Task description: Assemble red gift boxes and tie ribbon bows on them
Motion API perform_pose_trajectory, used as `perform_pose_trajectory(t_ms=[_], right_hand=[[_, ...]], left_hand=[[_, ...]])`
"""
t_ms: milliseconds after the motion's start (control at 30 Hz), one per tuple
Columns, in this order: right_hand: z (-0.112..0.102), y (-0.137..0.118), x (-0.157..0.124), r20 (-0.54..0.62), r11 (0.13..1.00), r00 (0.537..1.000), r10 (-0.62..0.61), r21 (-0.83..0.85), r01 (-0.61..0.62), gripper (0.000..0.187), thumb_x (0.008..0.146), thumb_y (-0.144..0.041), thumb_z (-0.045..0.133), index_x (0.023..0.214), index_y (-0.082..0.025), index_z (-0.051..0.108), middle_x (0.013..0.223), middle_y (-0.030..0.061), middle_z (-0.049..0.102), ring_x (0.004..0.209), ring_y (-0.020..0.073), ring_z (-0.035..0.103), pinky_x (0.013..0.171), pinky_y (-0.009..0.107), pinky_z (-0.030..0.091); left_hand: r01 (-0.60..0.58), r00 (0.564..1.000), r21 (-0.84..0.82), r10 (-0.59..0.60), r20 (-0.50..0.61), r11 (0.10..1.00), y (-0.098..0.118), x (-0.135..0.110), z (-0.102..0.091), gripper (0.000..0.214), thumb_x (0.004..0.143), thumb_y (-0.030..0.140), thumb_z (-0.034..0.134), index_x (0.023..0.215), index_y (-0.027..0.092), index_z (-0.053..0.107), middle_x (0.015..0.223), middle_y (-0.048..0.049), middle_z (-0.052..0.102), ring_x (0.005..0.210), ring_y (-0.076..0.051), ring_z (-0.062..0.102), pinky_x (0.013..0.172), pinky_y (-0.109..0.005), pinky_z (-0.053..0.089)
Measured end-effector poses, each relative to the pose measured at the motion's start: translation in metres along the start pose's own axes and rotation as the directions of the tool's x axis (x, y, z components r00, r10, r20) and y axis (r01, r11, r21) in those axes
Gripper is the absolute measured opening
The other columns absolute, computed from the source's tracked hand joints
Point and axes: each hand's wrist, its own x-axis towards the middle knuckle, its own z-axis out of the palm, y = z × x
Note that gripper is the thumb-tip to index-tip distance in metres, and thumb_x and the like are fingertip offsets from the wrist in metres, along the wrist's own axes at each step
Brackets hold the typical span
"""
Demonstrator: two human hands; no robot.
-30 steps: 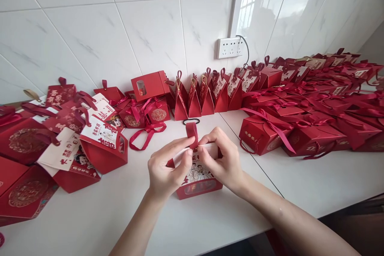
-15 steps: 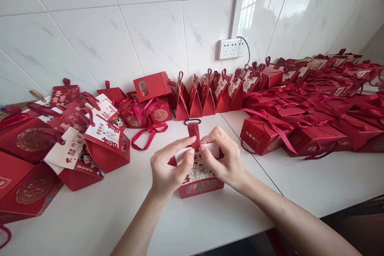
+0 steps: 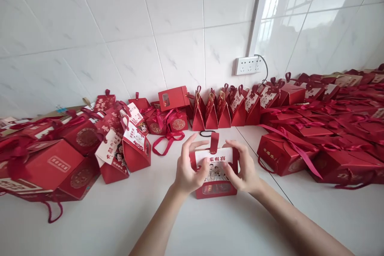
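A small red gift box (image 3: 216, 186) with a white printed front flap and a red ribbon loop on top stands on the white counter (image 3: 192, 224) in front of me. My left hand (image 3: 187, 168) grips its left side, thumb on the white flap, fingers behind. From the other side my right hand (image 3: 244, 168) clasps the box's right edge, thumb on the front. The ribbon loop stands free between both hands.
Many red gift boxes crowd the counter: a pile at the left (image 3: 60, 156), a row of triangular ones along the tiled wall (image 3: 223, 108), and stacks with ribbons at the right (image 3: 324, 128). A white socket strip (image 3: 247, 65) is on the wall. A black hair tie (image 3: 207, 133) lies behind the box.
Both hands let go of the ribbon loop and moved down to the box's sides. The view swung left and up.
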Motion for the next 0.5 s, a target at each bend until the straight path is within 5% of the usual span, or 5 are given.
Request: perform_pose_trajectory(t_ms=[167, 267, 367, 400, 500], right_hand=[[-0.003, 0.028, -0.007, 0.000, 0.997, 1.000, 0.023, 0.073, -0.023, 0.052, 0.091, -0.037, 0.042, 0.136, -0.018, 0.024, 0.090, 0.0070, 0.054, 0.080, 0.0212, 0.057, 0.068, 0.040, 0.051], [-0.005, 0.036, -0.007, -0.085, 0.992, 0.994, 0.062, 0.114, -0.052, 0.046, 0.094, -0.041, 0.035, 0.133, -0.020, 0.028, 0.089, 0.0064, 0.054, 0.078, 0.0199, 0.057, 0.069, 0.040, 0.051], [-0.006, 0.039, -0.008, -0.118, 0.983, 0.978, 0.175, 0.077, -0.166, 0.032, 0.094, -0.036, 0.036, 0.123, -0.022, 0.036, 0.084, 0.0038, 0.055, 0.069, 0.0167, 0.058, 0.065, 0.037, 0.052], [-0.005, 0.039, -0.008, -0.109, 0.971, 0.965, 0.237, 0.055, -0.232, 0.029, 0.093, -0.034, 0.038, 0.119, -0.022, 0.038, 0.081, 0.0028, 0.055, 0.068, 0.0164, 0.058, 0.061, 0.034, 0.051], [-0.004, 0.036, -0.009, -0.063, 0.921, 0.919, 0.389, 0.003, -0.390, 0.026, 0.089, -0.033, 0.044, 0.112, -0.020, 0.041, 0.076, 0.0025, 0.055, 0.066, 0.0170, 0.060, 0.043, 0.023, 0.043]], left_hand=[[0.199, 0.937, -0.016, -0.185, 0.295, 0.980, -0.003, -0.009, -0.008, 0.056, 0.077, 0.024, 0.057, 0.128, 0.019, 0.036, 0.110, -0.0109, 0.065, 0.091, -0.021, 0.067, 0.076, -0.034, 0.057], [0.291, 0.911, 0.122, -0.314, 0.269, 0.949, 0.004, -0.023, -0.028, 0.035, 0.077, 0.027, 0.061, 0.110, 0.018, 0.054, 0.103, -0.0083, 0.069, 0.093, -0.022, 0.067, 0.079, -0.033, 0.056], [0.320, 0.947, 0.244, -0.299, -0.118, 0.916, 0.013, -0.047, -0.063, 0.028, 0.076, 0.032, 0.064, 0.098, 0.016, 0.060, 0.092, -0.0087, 0.071, 0.089, -0.024, 0.068, 0.077, -0.034, 0.057], [0.330, 0.923, 0.282, -0.245, -0.297, 0.901, 0.016, -0.056, -0.078, 0.027, 0.075, 0.034, 0.065, 0.095, 0.015, 0.060, 0.088, -0.0091, 0.071, 0.086, -0.024, 0.068, 0.075, -0.034, 0.057], [0.422, 0.661, 0.404, 0.029, -0.750, 0.812, 0.028, -0.087, -0.120, 0.039, 0.074, 0.036, 0.066, 0.102, 0.013, 0.054, 0.096, -0.0134, 0.066, 0.096, -0.028, 0.064, 0.081, -0.040, 0.054]])
